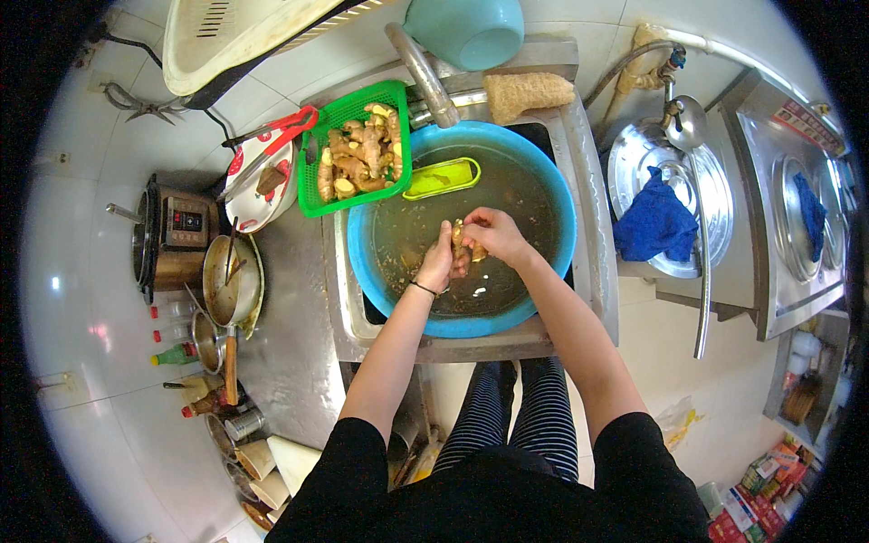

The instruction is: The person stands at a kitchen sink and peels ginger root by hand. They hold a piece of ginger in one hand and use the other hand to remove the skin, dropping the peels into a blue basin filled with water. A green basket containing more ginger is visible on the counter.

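A piece of ginger root (459,237) is held over a blue plastic basin (565,224) of murky water. My left hand (440,260) wraps around the ginger from the left. The fingers of my right hand (494,235) press on its right side; whether they hold anything small cannot be told. Behind my hands, a yellow-green plastic tray (442,178) floats in the basin. At the basin's back left, a green plastic basket (356,107) holds several ginger roots (360,149).
The basin sits in a steel sink (597,298) under a metal faucet (424,78). A loofah (529,96) lies behind. Red-handled tongs (278,129) rest across a bowl (252,212) at left, near a pan (232,278) and an electric cooker (178,224). A ladle (703,224) and blue cloth (657,224) are at right.
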Available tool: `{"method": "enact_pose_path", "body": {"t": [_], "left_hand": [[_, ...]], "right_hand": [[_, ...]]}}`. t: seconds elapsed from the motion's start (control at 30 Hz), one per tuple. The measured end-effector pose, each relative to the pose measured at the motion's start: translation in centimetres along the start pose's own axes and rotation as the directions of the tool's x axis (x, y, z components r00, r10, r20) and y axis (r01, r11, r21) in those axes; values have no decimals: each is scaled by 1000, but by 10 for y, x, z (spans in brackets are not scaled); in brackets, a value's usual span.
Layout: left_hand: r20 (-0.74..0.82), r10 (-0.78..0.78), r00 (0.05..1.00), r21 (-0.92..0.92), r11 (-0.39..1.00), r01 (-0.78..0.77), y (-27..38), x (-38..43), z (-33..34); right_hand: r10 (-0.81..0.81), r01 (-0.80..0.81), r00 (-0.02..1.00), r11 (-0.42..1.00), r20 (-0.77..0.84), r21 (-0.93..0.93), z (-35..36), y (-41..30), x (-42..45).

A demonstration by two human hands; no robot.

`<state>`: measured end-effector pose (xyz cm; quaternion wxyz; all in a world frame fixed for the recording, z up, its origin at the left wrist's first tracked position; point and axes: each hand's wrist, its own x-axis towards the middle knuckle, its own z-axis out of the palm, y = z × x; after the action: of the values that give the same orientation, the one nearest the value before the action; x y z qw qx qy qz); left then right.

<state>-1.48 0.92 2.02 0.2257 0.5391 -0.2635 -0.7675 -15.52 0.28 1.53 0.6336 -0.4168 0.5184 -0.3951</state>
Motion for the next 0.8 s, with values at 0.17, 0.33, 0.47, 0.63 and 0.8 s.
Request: {"method": "enact_pose_path", "body": {"t": [0.17,0.33,0.47,0.63,0.8], "left_hand": [[19,113,993,61,992,-114,-2,2,0],[-93,140,986,188,975,-121,-3,2,1],[-71,277,958,349,907,-236,-3,1,4],[-110,301,947,290,921,-259,-5,4,3],[-271,359,893,354,900,-254,-4,5,8]], "right_hand": [[-30,30,1000,996,3,82,-4,-4,-3],[132,-134,991,987,36,87,-3,-21,-9],[135,-138,990,987,39,84,-5,-11,-4],[-7,7,1000,1000,-23,-10,-5,6,4],[-193,179,978,972,-84,-152,-1,6,3]]}}
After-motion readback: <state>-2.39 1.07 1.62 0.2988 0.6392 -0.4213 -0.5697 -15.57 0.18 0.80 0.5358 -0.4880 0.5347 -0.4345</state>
